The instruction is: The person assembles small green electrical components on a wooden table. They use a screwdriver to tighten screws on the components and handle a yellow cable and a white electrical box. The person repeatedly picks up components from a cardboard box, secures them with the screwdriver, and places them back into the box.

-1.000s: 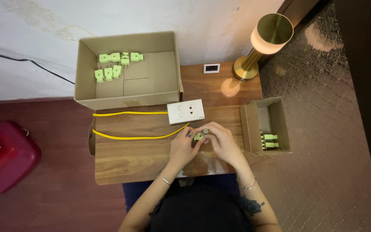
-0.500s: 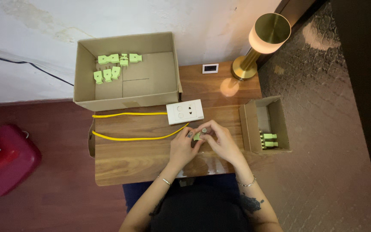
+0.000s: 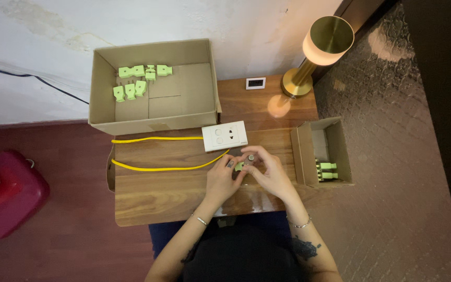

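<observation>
We count six green plugs (image 3: pixel 141 81) in one large box (image 3: pixel 103 83) at 11 o'clock, two more (image 3: pixel 327 171) in one small box (image 3: pixel 340 141) at 3 o'clock.

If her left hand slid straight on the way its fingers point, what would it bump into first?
Probably the white socket plate, just beyond the left hand and the small green plug it holds; height is unclear.

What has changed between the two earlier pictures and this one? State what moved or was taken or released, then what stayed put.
Almost nothing changed. The left hand and right hand still hold the small green plug between them above the wooden table, with at most a slight shift of the fingers. Nothing was picked up or let go. The white socket plate, yellow cable, large cardboard box, small cardboard box and lamp stayed put.
</observation>
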